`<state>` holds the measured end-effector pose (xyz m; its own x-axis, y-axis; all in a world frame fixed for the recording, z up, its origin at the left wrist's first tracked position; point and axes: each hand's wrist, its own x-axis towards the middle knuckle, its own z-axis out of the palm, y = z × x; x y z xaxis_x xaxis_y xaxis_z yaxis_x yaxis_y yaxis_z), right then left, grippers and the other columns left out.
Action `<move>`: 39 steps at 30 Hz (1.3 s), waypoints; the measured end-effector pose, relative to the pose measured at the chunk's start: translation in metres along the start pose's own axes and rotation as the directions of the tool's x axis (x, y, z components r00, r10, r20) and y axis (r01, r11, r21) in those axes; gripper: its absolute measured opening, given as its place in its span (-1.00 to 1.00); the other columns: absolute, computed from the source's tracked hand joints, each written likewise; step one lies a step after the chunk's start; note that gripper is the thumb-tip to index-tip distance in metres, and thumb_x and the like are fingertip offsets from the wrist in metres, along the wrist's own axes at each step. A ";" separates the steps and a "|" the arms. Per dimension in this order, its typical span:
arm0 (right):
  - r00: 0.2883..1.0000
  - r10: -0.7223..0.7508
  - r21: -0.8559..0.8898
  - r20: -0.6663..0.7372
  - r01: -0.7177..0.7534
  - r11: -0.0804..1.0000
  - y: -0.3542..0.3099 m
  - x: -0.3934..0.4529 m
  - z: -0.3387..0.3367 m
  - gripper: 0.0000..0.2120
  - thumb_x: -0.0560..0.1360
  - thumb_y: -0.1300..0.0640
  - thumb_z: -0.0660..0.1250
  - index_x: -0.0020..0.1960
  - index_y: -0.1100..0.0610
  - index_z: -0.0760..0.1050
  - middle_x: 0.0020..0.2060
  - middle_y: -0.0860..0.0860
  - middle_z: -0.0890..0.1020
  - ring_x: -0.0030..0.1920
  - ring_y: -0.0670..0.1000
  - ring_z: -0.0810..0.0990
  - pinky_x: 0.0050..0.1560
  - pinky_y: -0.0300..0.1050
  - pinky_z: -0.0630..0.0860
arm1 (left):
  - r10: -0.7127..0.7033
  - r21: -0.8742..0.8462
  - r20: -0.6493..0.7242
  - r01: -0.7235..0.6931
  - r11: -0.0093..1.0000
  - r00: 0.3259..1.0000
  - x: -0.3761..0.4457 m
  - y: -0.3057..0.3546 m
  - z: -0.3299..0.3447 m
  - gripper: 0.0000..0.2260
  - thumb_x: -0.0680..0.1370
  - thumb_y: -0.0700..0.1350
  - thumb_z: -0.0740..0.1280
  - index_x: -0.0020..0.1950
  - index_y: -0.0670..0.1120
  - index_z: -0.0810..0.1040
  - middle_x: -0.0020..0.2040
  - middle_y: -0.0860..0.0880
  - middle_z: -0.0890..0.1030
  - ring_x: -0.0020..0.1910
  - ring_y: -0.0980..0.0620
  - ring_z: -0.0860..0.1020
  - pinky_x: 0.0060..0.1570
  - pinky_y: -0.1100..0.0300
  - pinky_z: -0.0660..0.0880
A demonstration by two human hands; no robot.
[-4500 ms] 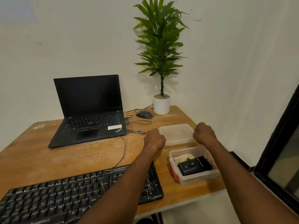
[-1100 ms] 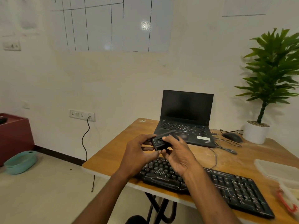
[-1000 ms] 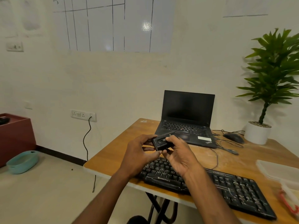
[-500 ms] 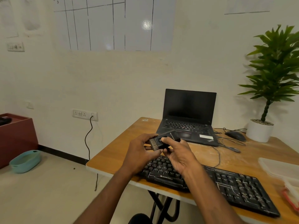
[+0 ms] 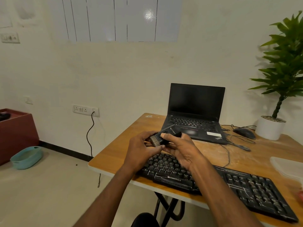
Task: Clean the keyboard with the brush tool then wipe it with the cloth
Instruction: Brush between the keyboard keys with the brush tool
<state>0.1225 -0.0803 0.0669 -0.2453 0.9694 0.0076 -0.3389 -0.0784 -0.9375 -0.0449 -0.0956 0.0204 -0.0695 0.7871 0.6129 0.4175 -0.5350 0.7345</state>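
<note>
A black keyboard (image 5: 229, 185) lies along the near edge of the wooden table (image 5: 118, 153). Above its left end I hold a small black brush tool (image 5: 161, 138) in both hands. Grey bristles stick out of the tool's left end. My left hand (image 5: 142, 149) grips the bristle end from the left and below. My right hand (image 5: 178, 149) holds the tool's body, with the thumb on top of it. No cloth shows in this view.
An open black laptop (image 5: 195, 115) stands behind the hands, with a mouse (image 5: 244, 132) and cables to its right. A potted plant (image 5: 277, 99) fills the back right corner. A clear plastic lid (image 5: 288, 167) lies at the right edge. A teal basin (image 5: 26, 157) sits on the floor.
Since the earliest frame the tool has left the box and my view has turned left. In the last second grey bristles have come out of the tool's left end.
</note>
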 end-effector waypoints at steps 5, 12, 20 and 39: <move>0.999 -0.004 0.019 -0.040 0.005 1.000 0.009 0.006 0.003 -0.68 0.44 0.37 0.49 0.15 0.26 0.52 -0.08 0.22 0.73 0.01 0.23 0.72 -0.05 0.04 0.66 | 0.014 0.018 0.023 -0.014 1.000 1.000 -0.002 -0.005 0.000 -0.50 0.45 -0.15 0.65 0.37 0.03 0.64 0.18 0.16 0.69 0.15 0.24 0.66 0.12 0.33 0.62; 0.987 -0.161 -0.323 -0.017 0.147 0.935 0.009 0.017 -0.018 -0.46 0.38 0.34 0.55 0.25 0.08 0.40 0.10 0.10 0.64 0.10 0.10 0.66 0.01 0.00 0.67 | -0.261 0.135 0.424 0.225 0.965 0.867 -0.007 -0.033 -0.046 0.09 0.29 0.29 0.64 0.67 0.34 0.06 0.61 0.20 0.31 0.52 0.19 0.31 0.39 0.30 0.36; 0.919 -0.275 -0.756 0.283 0.390 0.526 0.008 0.028 -0.012 -0.43 0.41 0.22 0.55 0.29 -0.02 0.34 0.08 -0.05 0.57 0.03 -0.11 0.59 -0.18 -0.30 0.57 | -0.365 0.222 0.711 0.300 0.928 0.601 -0.005 -0.050 -0.062 0.31 0.39 -0.09 0.70 0.69 0.29 -0.31 0.74 0.05 0.00 0.65 0.05 0.17 0.40 0.38 0.34; 0.870 -0.302 -0.818 0.391 0.478 0.319 0.034 0.049 0.007 -0.41 0.45 0.18 0.52 0.34 -0.09 0.31 0.11 0.01 0.61 0.03 -0.07 0.62 -0.17 -0.28 0.58 | -0.346 0.206 0.692 0.286 0.936 0.633 -0.003 -0.059 -0.057 0.29 0.34 -0.04 0.74 0.70 0.27 -0.18 0.57 0.17 0.30 0.49 0.11 0.42 0.46 0.16 0.46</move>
<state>0.0926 -0.0370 0.0373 -0.4658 0.7759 0.4255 0.5174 0.6289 -0.5804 -0.1207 -0.0839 -0.0086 0.4386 0.8961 -0.0679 0.5578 -0.2122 0.8024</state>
